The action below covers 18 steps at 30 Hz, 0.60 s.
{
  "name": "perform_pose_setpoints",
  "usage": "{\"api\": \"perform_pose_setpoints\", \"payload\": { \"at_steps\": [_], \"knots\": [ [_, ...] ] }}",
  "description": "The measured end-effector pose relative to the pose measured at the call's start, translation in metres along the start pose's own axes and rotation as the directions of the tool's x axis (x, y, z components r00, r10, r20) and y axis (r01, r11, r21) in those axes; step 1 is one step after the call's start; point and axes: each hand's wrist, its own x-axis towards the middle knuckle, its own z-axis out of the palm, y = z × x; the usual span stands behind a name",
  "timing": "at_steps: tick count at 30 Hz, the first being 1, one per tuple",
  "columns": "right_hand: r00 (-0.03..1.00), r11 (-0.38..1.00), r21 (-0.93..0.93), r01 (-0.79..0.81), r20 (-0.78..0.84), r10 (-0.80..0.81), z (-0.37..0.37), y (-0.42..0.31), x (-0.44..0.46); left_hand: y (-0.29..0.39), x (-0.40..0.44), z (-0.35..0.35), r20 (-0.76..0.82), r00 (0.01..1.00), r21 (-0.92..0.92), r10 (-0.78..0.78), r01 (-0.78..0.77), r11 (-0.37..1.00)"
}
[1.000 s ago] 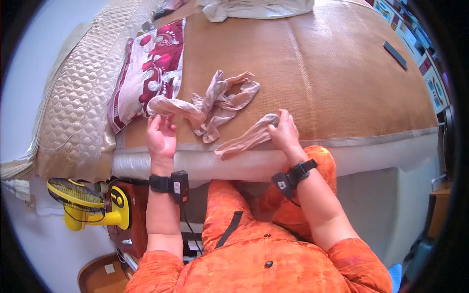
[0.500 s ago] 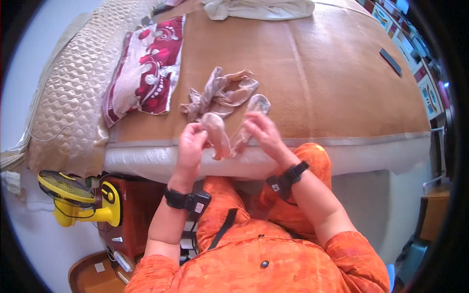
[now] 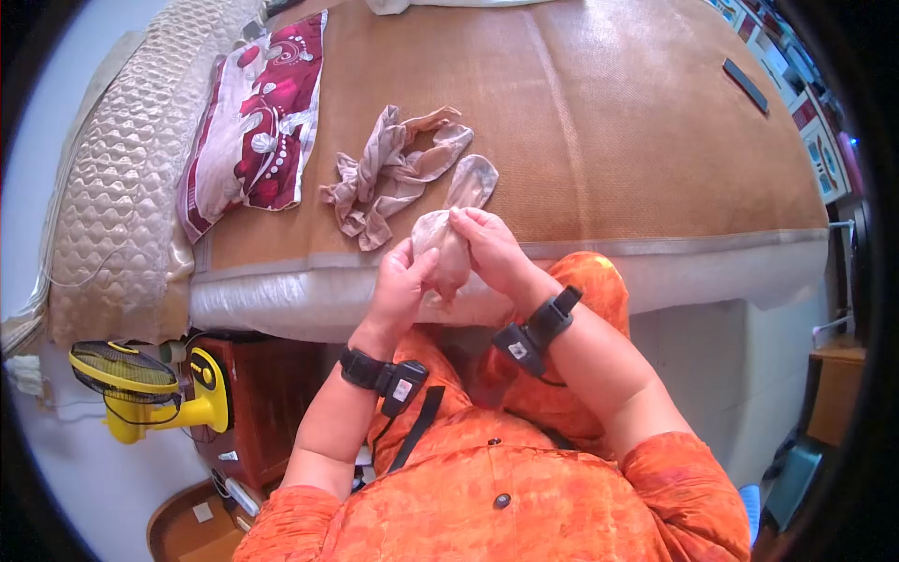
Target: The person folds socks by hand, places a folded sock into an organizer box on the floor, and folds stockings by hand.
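Note:
In front of me, over the near edge of the bed, my left hand (image 3: 403, 281) pinches the left side of a thin, pale pinkish sock (image 3: 448, 264). My right hand (image 3: 492, 248) grips the same sock's upper right side, thumb and fingers closed on the cloth. The sock hangs in loose folds between them. Just beyond the right fingers, a second sock (image 3: 473, 181) with a greyish end lies on the mat; whether its near end is also held is hidden. Several crumpled pieces of similar thin hosiery (image 3: 389, 178) lie farther left, apart from both hands.
A brown woven mat (image 3: 646, 140) covers the bed. A red and white pillow (image 3: 257, 126) lies to the left, and a dark remote-like object (image 3: 745, 86) far right. A yellow fan (image 3: 178, 407) stands below left beside a reddish-brown cabinet (image 3: 272, 403).
My hands have come together, with the right hand now on the sock my left hand holds. The camera view has shifted slightly, so the bed items sit higher and farther left.

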Motion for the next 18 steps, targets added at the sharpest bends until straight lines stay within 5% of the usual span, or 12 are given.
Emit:
{"api": "perform_pose_setpoints", "payload": {
  "at_steps": [3,4,12,15,17,18],
  "knots": [
    [0.999,0.997,0.076,0.007,-0.037,-0.004,0.003,-0.001,-0.001,-0.003,0.002,-0.003,-0.104,0.994,-0.139,0.024,-0.039,0.99],
    [0.999,1.0,0.02,0.003,-0.033,-0.002,0.003,-0.003,-0.003,-0.009,0.007,-0.006,-0.137,0.982,-0.087,0.126,-0.139,0.986],
    [0.998,1.0,0.001,-0.003,-0.068,0.003,0.013,-0.01,-0.005,0.001,0.003,0.002,-0.152,0.972,-0.016,0.179,-0.183,0.983],
    [0.998,0.993,-0.101,-0.055,-0.017,0.053,0.011,-0.008,-0.005,0.006,0.0,-0.001,-0.053,0.997,0.015,0.054,-0.054,0.998],
    [0.997,0.989,-0.125,0.079,0.013,-0.078,0.002,-0.003,-0.001,0.005,0.0,-0.007,0.039,0.999,0.206,-0.018,0.009,0.979],
    [1.0,0.999,-0.043,0.014,-0.006,-0.014,0.0,-0.007,0.0,0.016,-0.007,0.001,0.068,0.993,0.234,-0.1,0.081,0.969]
  ]
}}
